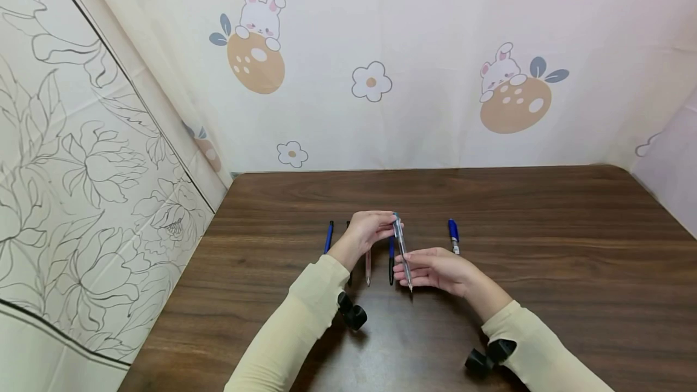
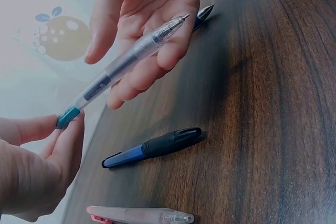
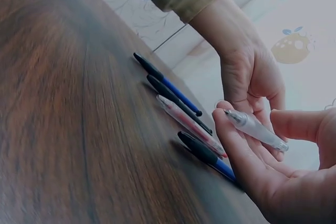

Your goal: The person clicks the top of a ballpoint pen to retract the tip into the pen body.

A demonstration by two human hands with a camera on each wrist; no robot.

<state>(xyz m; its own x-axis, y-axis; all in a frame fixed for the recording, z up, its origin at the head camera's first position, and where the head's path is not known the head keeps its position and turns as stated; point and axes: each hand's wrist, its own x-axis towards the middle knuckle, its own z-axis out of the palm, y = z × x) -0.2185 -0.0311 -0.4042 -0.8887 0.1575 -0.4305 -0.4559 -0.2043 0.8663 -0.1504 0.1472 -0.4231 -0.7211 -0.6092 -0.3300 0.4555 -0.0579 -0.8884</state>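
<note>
My left hand (image 1: 367, 233) pinches a clear pen (image 1: 402, 245) by its teal end, between thumb and fingers. The pen is held above the table, its point towards me. My right hand (image 1: 441, 270) lies palm up under the lower barrel, which rests across its fingers; in the left wrist view its thumb stands apart from the pen. Below the hands on the table lie a blue pen with a black grip (image 2: 157, 148) and a clear pen with red parts (image 2: 142, 215). A black pen (image 3: 178, 100) and another blue pen (image 3: 170, 87) lie beside them.
A blue-capped pen or marker (image 1: 454, 231) lies beyond my right hand, partly hidden by it. The brown wooden table (image 1: 261, 283) meets a printed curtain (image 1: 425, 114) at its back edge. Black wrist cameras (image 1: 353, 314) sit on both sleeves.
</note>
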